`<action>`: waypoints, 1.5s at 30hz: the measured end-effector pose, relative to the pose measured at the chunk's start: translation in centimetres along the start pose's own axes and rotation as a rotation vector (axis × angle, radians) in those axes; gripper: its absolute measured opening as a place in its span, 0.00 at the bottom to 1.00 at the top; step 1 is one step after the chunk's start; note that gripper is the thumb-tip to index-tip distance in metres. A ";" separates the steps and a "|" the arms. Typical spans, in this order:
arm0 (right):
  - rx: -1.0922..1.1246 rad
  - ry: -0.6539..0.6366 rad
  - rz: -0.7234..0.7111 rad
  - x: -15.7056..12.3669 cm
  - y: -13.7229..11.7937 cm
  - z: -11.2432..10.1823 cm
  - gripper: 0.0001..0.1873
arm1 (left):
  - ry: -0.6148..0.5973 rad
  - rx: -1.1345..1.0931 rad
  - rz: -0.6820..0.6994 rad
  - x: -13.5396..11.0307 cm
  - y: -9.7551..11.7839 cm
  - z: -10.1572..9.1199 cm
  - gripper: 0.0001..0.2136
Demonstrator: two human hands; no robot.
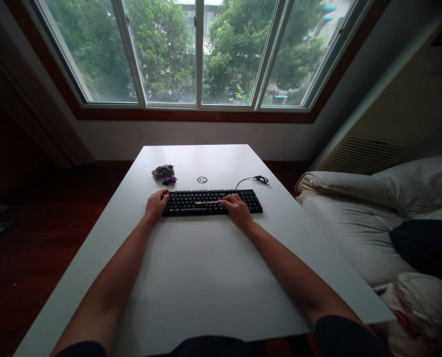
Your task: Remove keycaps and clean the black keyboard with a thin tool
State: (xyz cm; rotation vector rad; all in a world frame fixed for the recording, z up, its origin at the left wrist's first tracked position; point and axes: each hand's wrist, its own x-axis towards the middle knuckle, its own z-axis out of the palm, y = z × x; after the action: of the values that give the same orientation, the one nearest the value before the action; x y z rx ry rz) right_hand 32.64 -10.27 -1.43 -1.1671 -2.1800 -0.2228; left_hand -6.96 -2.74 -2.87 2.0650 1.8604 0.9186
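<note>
A black keyboard (191,203) lies across the middle of a white table (206,277). My left hand (156,204) grips the keyboard's left end, fingers curled over its edge. My right hand (236,207) rests on the right half of the keys and pinches a thin pale stick (207,202) that lies flat along a key row, pointing left. The keyboard's black cable (256,179) curls on the table behind its right end.
Behind the keyboard's left end sit a grey crumpled cloth (163,171) and a small purple object (169,180). A small round mark (202,179) shows on the tabletop. A bed with pale bedding (377,208) and a dark item (425,248) stands right. A window (198,54) fills the far wall.
</note>
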 end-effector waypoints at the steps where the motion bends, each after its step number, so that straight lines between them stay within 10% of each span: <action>1: 0.000 0.001 -0.001 0.0 0.0 0.0 0.26 | 0.000 -0.001 0.003 0.0 0.0 0.0 0.20; 45: 0.045 -0.018 -0.003 0.0 0.7 0.1 0.26 | 0.008 -0.002 0.004 0.0 -0.2 0.3 0.19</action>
State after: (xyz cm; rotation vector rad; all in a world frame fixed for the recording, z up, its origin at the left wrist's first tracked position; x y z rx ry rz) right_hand 33.10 -9.81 -1.61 -1.1446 -2.1919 -0.1638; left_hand -6.96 -2.62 -3.16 2.0673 1.8590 0.9309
